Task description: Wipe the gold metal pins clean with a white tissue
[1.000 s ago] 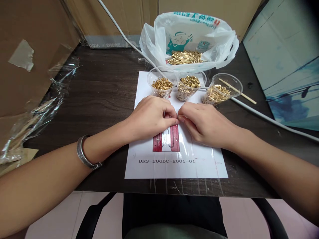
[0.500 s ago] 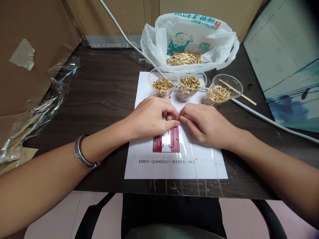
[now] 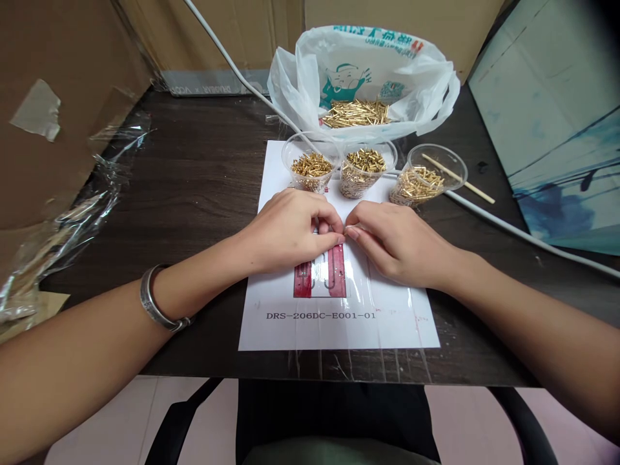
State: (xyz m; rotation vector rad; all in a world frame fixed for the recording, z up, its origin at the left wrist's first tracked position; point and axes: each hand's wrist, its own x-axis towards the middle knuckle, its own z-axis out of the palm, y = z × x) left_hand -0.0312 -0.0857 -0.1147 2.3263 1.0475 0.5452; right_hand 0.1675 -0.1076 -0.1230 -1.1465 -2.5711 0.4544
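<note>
My left hand (image 3: 300,229) and my right hand (image 3: 400,242) meet fingertip to fingertip above a white printed sheet (image 3: 285,332). Both are closed in a pinch; whatever lies between the fingertips is too small to make out. Just beyond them stand clear plastic cups of small gold-coloured metal pieces: a left cup (image 3: 312,166), a middle cup (image 3: 363,169) and a tilted right cup (image 3: 419,185) with a thin wooden stick (image 3: 477,192) by it. Below my left fingers a red and white printed picture (image 3: 320,274) shows on the sheet.
Behind the cups, a white plastic bag (image 3: 300,84) holds many gold pins (image 3: 356,113). A white cable (image 3: 533,242) crosses the dark table (image 3: 194,161). Cardboard (image 3: 62,39) and clear film (image 3: 101,194) lie left; a painted panel (image 3: 571,142) stands right.
The whole view has shifted slightly, so things appear a little further left. My hands keep nearly the same pinched pose, fingertips together.
</note>
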